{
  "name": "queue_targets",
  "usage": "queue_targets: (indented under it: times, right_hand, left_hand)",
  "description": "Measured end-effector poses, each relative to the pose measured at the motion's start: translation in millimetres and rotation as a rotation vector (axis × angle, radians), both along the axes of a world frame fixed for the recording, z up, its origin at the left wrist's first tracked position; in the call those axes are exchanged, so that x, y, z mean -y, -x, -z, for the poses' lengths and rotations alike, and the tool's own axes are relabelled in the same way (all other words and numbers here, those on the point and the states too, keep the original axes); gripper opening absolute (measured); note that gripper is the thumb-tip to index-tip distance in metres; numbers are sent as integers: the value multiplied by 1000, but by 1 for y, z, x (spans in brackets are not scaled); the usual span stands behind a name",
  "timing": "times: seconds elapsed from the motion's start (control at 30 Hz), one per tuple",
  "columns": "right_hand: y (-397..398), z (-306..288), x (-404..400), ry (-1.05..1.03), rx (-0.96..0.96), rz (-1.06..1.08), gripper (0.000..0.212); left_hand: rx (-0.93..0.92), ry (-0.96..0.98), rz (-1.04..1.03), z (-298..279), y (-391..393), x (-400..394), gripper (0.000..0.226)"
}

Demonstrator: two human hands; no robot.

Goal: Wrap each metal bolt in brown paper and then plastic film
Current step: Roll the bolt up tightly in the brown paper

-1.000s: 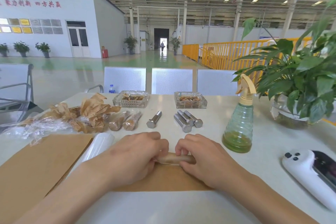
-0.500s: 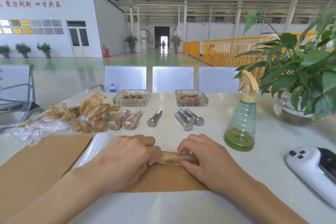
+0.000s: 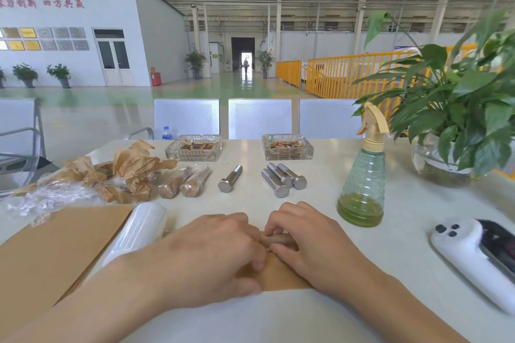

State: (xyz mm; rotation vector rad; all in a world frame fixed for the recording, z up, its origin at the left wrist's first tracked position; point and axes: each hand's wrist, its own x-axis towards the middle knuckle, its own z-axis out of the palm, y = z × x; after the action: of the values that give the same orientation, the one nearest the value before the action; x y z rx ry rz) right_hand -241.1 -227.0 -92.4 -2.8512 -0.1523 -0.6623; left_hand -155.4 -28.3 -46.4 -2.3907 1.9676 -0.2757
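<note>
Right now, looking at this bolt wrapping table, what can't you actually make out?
- Head view: the paper roll shows only between the left hand and right hand; the bolt inside is hidden.
- The ashtrays' contents are too small to identify.
- The white device is cut off by the right edge.
- The brown sheet runs off the left edge.
- The two wrapped bolts: no metal shows through the wrap.
</note>
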Motion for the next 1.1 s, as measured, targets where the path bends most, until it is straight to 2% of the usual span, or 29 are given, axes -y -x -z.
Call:
queue_targets:
  times: [0.13,0.27,0.37,0.5,0.7,0.8,0.9,0.97,1.03,1.1]
  right_hand:
    - [-1,0,0,9,2,-2,17]
    - [-1,-3,-1,10,11,-5,11]
    - [-2,-5,0,-48,-6,-31,12]
    - [-5,-10,0,-26,-40,-14,16]
    - [-8,-31,-6,15,-141,49,7]
    - [-6,-45,-8,12,-231,54,25]
    - [-2,-53,-10,2,-317,90,58]
    - [1,-58,-11,-29,-386,123,66]
    - [1,-60,-9,9,-412,112,56]
    - [-1,-60,-10,63,-377,98,31]
  left_hand:
    - [37,-23,-16,1,9,7,14]
    - [137,-4,-67,10,15,12,33]
    - [197,0,-105,14,11,11,33]
    - [74,60,-173,7,1,5,12]
    - [8,160,-207,10,-6,2,13]
    - [15,224,-241,10,-6,3,18]
    - [5,265,-286,11,-8,4,23]
    - [-22,278,-312,12,-10,5,22]
    - [-17,284,-352,13,-11,7,21]
    - [-29,317,-387,15,-12,10,21]
